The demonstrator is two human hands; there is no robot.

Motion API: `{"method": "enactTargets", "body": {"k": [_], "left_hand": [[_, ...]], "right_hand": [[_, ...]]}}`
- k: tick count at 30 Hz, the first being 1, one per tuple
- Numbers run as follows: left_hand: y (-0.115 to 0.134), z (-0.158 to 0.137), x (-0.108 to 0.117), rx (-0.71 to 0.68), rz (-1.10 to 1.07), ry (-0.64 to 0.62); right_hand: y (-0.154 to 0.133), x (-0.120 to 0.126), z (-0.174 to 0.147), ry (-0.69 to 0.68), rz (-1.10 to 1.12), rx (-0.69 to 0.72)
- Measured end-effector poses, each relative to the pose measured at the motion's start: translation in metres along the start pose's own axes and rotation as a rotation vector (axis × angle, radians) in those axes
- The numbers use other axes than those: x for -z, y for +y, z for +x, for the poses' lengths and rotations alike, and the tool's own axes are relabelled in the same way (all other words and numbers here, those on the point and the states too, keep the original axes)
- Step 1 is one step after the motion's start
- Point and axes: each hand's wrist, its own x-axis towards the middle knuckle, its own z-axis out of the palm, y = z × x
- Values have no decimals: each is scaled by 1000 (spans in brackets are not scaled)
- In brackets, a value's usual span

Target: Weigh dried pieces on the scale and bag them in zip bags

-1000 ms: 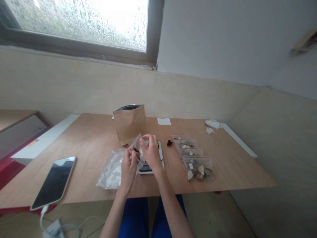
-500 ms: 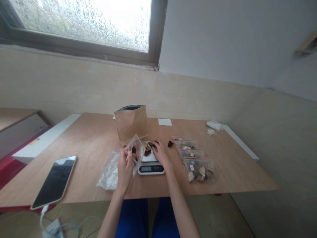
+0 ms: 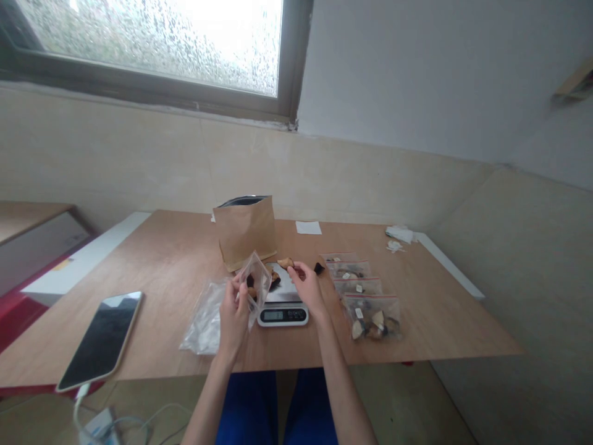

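My left hand [image 3: 234, 309] holds a small clear zip bag [image 3: 256, 280] upright with its mouth open; a few dark pieces sit inside it. My right hand [image 3: 308, 286] pinches a light brown piece [image 3: 285, 262] just above the platform of a small digital kitchen scale [image 3: 282, 312]. Another brown piece [image 3: 275, 277] lies on the scale, partly behind the bag. A brown paper pouch [image 3: 245, 232] stands open behind the scale.
Several filled zip bags [image 3: 370, 312] lie in a row to the right of the scale, a dark piece [image 3: 317, 267] near them. A pile of empty clear bags [image 3: 208, 315] lies left. A phone [image 3: 102, 340] on a cable rests at the table's [image 3: 440, 321] front left edge.
My right hand left the bag's mouth, reached down to the scale platform and has now lifted a brown piece off it. My left hand keeps the bag in about the same place.
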Motion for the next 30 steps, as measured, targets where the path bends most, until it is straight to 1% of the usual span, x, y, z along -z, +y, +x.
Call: {"method": "enactTargets", "body": {"k": [2,4,7,10,13,19,21,23,27,28,30], "left_hand": [[-2,-1,-2,-17,24,-11],[-4,-2,-3,-39,43,-17],[-4,-4,-3,-82,31,-12],[-2,-5,-3,-101,7,-23],[-1,-5,-3,-95,-28,-33],[-2,-6,-5,-42,-94,-21],[-1,-7,-5,-23,-97,-8],[-1,-7,-4,-12,-104,6],[0,-5,-1,-2,-98,65],[0,-4,0,-1,-96,84],[-2,-2,2,-1,-104,120]], "right_hand": [[-22,0,-3,-101,139,-51],[-44,2,-7,-212,170,-78],[-67,4,-14,-354,78,-105],[-77,4,-18,-393,-36,-109],[-77,-2,-18,-360,-109,-92],[-74,-24,-9,-247,-170,-67],[-72,-29,-6,-214,-183,-31],[-67,-30,-3,-151,-189,25],[-45,-26,8,36,-232,146],[-37,-25,11,44,-260,169],[-18,-26,14,-15,-327,209]]}}
